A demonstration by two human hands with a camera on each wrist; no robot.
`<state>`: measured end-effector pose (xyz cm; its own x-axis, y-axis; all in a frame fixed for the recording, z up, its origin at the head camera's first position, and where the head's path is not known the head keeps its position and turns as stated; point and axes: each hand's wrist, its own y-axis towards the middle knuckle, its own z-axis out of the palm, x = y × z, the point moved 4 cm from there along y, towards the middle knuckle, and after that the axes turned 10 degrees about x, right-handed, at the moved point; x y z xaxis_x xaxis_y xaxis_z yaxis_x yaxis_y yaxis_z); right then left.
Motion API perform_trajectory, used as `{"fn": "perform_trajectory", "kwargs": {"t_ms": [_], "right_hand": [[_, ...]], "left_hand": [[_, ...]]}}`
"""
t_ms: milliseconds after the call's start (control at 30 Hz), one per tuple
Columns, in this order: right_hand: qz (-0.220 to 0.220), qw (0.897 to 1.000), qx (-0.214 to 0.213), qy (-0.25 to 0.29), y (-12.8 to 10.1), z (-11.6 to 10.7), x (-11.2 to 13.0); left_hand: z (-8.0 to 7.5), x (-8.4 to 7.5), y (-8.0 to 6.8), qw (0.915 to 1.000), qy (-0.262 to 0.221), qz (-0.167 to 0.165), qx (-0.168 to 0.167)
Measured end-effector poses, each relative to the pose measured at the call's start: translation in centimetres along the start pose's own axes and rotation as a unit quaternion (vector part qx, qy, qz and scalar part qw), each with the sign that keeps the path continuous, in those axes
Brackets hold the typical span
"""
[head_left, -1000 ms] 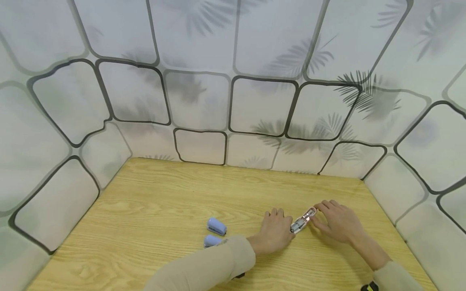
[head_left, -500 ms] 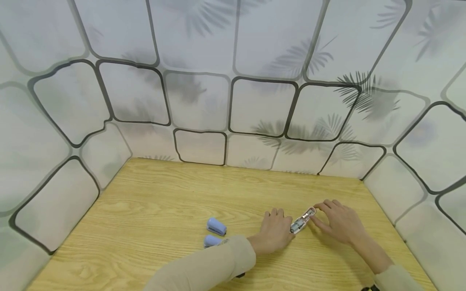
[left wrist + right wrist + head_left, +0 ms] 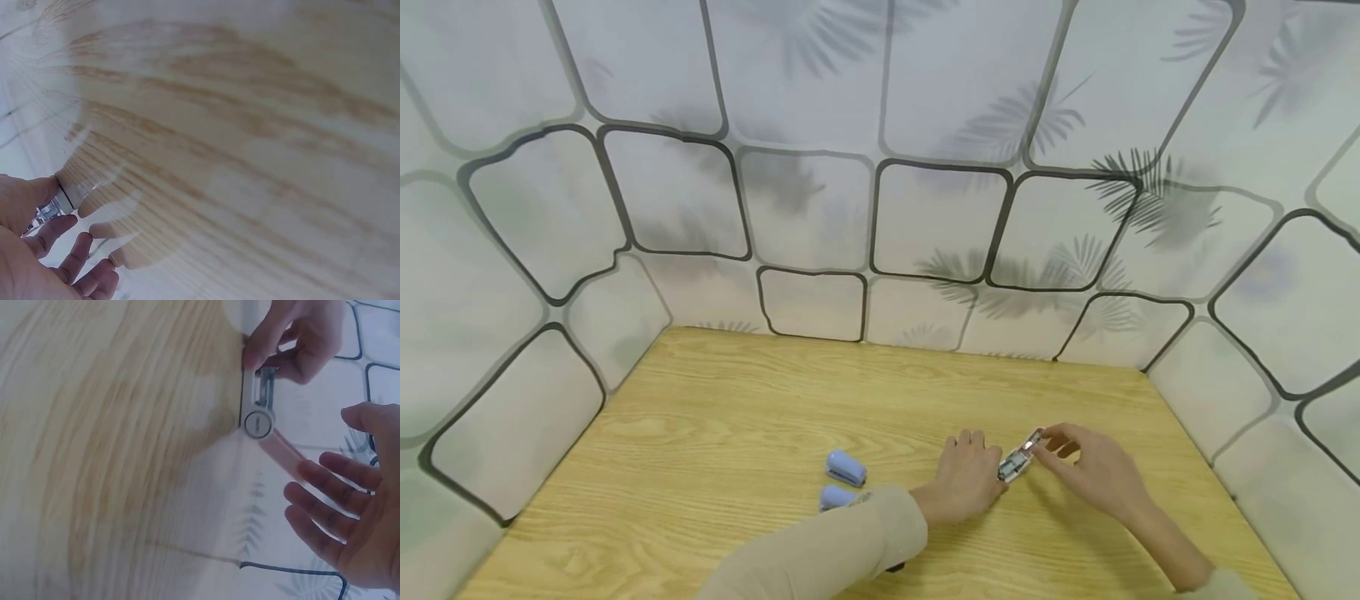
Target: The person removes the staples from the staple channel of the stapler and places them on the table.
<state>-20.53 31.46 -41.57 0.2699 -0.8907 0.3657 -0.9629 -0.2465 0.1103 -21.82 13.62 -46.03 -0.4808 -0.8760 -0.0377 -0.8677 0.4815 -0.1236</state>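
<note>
A small pinkish-white stapler (image 3: 1017, 463) lies on the wooden table, folded out so that its metal inside shows in the head view. My left hand (image 3: 968, 477) pinches its near end between thumb and forefinger. In the left wrist view, only a metallic piece of the stapler (image 3: 47, 214) shows beside that hand's thumb. At the far end is my right hand (image 3: 1093, 468). The right wrist view has a fingertip of my right hand (image 3: 369, 506) touching the stapler's pink arm (image 3: 282, 453), which slants away from its round hinge (image 3: 258, 424); the thumb stands apart.
Two blue mini staplers (image 3: 846, 467) lie left of the left hand, the nearer blue stapler (image 3: 837, 497) partly hidden by the left sleeve (image 3: 842, 542). A patterned cloth wall (image 3: 820, 200) encloses the table (image 3: 737, 408) at the back and sides.
My right hand has shifted slightly left, and its fingers now cover the far end of the stapler more. My left hand and the blue staplers stay where they were.
</note>
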Motion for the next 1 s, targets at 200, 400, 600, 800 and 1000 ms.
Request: {"fn": "perform_trajectory", "kwargs": {"t_ms": [200, 400, 600, 800, 1000], "right_hand": [[0.056, 0.987, 0.068, 0.138, 0.3, 0.3, 0.3], [0.095, 0.955, 0.12, 0.255, 0.6, 1.4, -0.3], [0.106, 0.943, 0.141, 0.282, 0.8, 2.6, -0.2], [0.101, 0.944, 0.145, 0.28, 0.9, 3.4, 0.2], [0.109, 0.951, 0.142, 0.254, 1.2, 3.7, 0.3]], "left_hand": [[0.0, 0.1, 0.1, 1.0, -0.008, 0.003, -0.005], [0.2, 0.1, 0.2, 0.9999, -0.008, 0.001, -0.008], [0.3, 0.0, 0.3, 1.0, -0.006, -0.001, -0.002], [0.1, 0.0, 0.2, 1.0, -0.004, -0.001, 0.003], [0.0, 0.0, 0.1, 1.0, -0.006, 0.0, 0.007]]}}
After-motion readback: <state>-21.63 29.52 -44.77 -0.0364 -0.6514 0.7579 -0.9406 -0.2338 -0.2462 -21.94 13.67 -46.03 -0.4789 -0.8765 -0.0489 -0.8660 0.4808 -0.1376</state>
